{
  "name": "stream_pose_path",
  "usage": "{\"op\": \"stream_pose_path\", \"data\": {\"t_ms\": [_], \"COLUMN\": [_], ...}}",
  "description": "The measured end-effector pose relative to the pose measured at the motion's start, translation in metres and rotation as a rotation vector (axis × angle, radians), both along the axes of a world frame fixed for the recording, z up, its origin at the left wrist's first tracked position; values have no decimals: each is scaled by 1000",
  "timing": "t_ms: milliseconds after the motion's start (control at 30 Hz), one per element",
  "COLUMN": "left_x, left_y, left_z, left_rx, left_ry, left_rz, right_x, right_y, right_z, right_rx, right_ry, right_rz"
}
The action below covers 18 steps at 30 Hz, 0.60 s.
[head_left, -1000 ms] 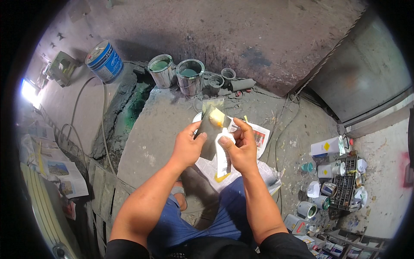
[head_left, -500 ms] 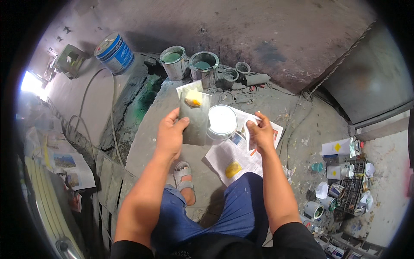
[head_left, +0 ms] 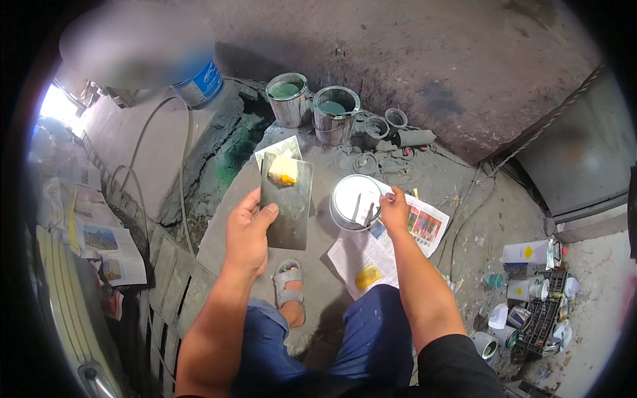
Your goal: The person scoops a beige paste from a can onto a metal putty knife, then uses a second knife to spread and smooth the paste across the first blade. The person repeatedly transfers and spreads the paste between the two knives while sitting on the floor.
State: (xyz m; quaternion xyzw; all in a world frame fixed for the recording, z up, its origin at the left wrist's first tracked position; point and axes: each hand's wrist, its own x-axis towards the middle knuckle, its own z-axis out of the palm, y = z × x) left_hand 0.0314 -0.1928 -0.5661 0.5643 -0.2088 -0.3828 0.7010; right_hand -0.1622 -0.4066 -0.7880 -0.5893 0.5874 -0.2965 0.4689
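My left hand [head_left: 249,229] grips a flat grey plate [head_left: 285,219], thumb across its front. On the plate's upper part sits a cream lump of paste [head_left: 284,169] with an orange-yellow dab. A paler flat piece [head_left: 282,147] sticks out behind the top edge. My right hand [head_left: 395,211] is closed at the right rim of a round can [head_left: 340,213] with a white top surface. From its fingers a thin, flat, white-looking piece [head_left: 363,211], perhaps a spreader, reaches over the can. Dark streaks beside it may be its edge or shadow.
Newspaper [head_left: 355,255] with a yellow smear lies under the can. Paint cans with green contents [head_left: 288,99] and several small cups [head_left: 375,128] stand along the wall. A blue bucket [head_left: 202,86] is partly blurred out. Cans and a black crate [head_left: 541,322] crowd the right. A hose [head_left: 184,179] crosses the left floor.
My right hand has moved from over the newspaper to the can's rim, bringing its flat piece over the white surface. My left hand and plate have shifted slightly left and nearer.
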Motion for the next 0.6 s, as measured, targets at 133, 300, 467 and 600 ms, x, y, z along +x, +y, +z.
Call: {"op": "stream_pose_path", "data": {"t_ms": [133, 300, 467, 600], "left_x": [1, 6, 0, -14], "left_y": [-5, -16, -27, -30], "left_z": [2, 0, 5, 9], "left_rx": [-8, -12, -42, -47], "left_ry": [16, -22, -28, 31], "left_rz": [0, -20, -52, -111], "right_x": [-74, -160, -174, -172], "right_y": [33, 97, 146, 138], "right_z": [-2, 1, 40, 105], "right_rx": [226, 570, 321, 300], "right_ry": [-114, -111, 166, 27], "right_rz": [310, 446, 385, 286]}}
